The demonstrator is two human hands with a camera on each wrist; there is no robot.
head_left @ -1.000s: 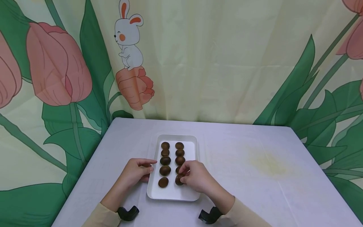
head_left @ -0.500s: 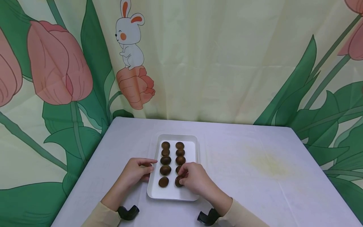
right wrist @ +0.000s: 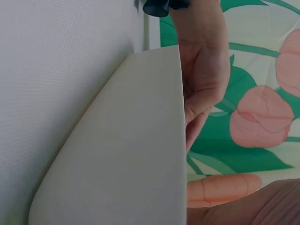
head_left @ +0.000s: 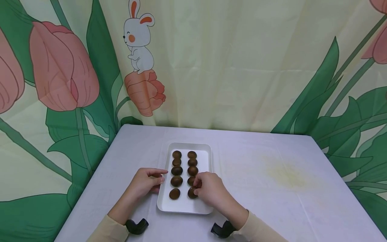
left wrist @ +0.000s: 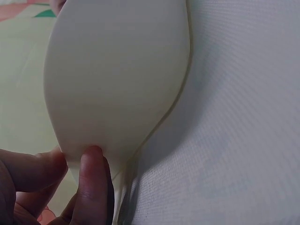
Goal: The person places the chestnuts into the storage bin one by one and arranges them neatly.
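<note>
In the head view, a white rectangular tray (head_left: pixel 181 205) holds brown, glossy chestnuts in two columns. My right hand (head_left: pixel 210 189) reaches over its right side, thumb and forefinger pinching the nearest chestnut (head_left: pixel 191 193) of the right column. Just beyond it, another chestnut (head_left: pixel 190 181) is partly covered by the fingers. My left hand (head_left: pixel 148 181) holds the tray's left rim, its forefinger stretched out along the top. Seen from the left wrist, one fingertip (left wrist: pixel 92 161) presses the tray's outer wall and another finger touches the edge. From the right wrist, the tray wall hides the chestnuts.
The tray stands on a table with a white cloth (head_left: pixel 257 188). A patterned curtain (head_left: pixel 226 67) with tulips, leaves and a rabbit hangs behind the table's far edge. Black wrist mounts (head_left: pixel 137 227) sit at both wrists.
The nearest right-column chestnut and my right fingers have shifted slightly right since half a second ago. My left hand and the tray have kept their places.
</note>
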